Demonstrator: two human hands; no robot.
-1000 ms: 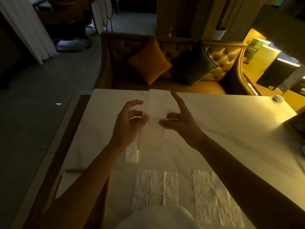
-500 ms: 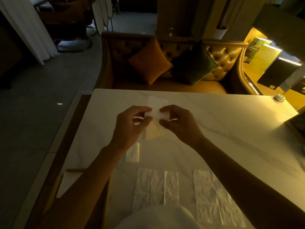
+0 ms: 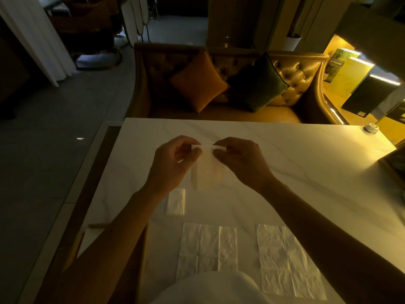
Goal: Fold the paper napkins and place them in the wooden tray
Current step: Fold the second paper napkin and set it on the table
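Both hands hold one white paper napkin (image 3: 208, 172) above the middle of the white marble table (image 3: 306, 163). My left hand (image 3: 175, 161) pinches its top left corner and my right hand (image 3: 238, 160) pinches the top right corner; the rest hangs down between them. A small folded napkin (image 3: 175, 202) lies flat just below my left wrist. Two unfolded napkins lie nearer me, one at centre (image 3: 208, 249) and one to the right (image 3: 285, 260). The wooden tray (image 3: 73, 251) sits at the table's left edge, mostly hidden by my left forearm.
A tufted golden sofa (image 3: 295, 77) with an orange cushion (image 3: 198, 81) and a dark green cushion (image 3: 257, 84) stands beyond the far table edge. A small round white object (image 3: 371, 128) sits at the far right corner. A dark framed object (image 3: 394, 165) lies at the right edge.
The napkin was held stretched long away from me; its far end has been brought back toward me and doubled over, and both hands have closed to pinch the top corners.
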